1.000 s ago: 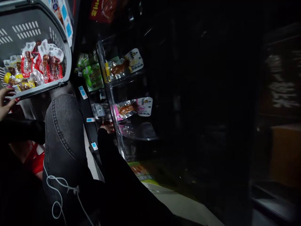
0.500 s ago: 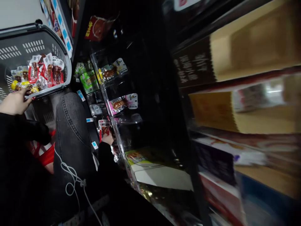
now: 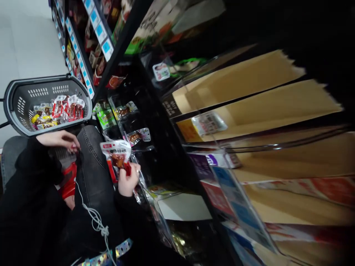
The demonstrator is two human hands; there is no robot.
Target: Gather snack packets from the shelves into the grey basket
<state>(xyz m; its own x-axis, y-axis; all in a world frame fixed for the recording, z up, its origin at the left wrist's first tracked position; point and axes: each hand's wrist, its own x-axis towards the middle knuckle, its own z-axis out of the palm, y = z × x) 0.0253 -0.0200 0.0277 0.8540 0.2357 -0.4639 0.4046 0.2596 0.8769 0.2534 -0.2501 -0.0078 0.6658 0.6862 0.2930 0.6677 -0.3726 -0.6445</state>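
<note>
My right hand [image 3: 128,181] is closed on a red and white snack packet [image 3: 117,154], lifted in front of the clear shelf bins [image 3: 130,122]. My left hand [image 3: 59,140] rests by my knee in grey jeans [image 3: 91,162], just below the grey shopping basket [image 3: 16,107]; its fingers are curled, and what they hold, if anything, I cannot make out. Several red and yellow snack packets [image 3: 58,112] lie in the basket. More packets [image 3: 138,136] sit in the clear bins.
Dark store shelves with blue price tags [image 3: 95,22] run along the aisle. Brown cardboard boxes [image 3: 249,85] fill the shelves at right. A red object [image 3: 68,181] lies under my left arm. A white cord [image 3: 97,221] hangs over my leg. Pale floor [image 3: 27,40] lies beyond the basket.
My right hand has drawn a packet out of the low bin and raised it. My left hand has left the basket rim and dropped toward my knee. The view has swung up.
</note>
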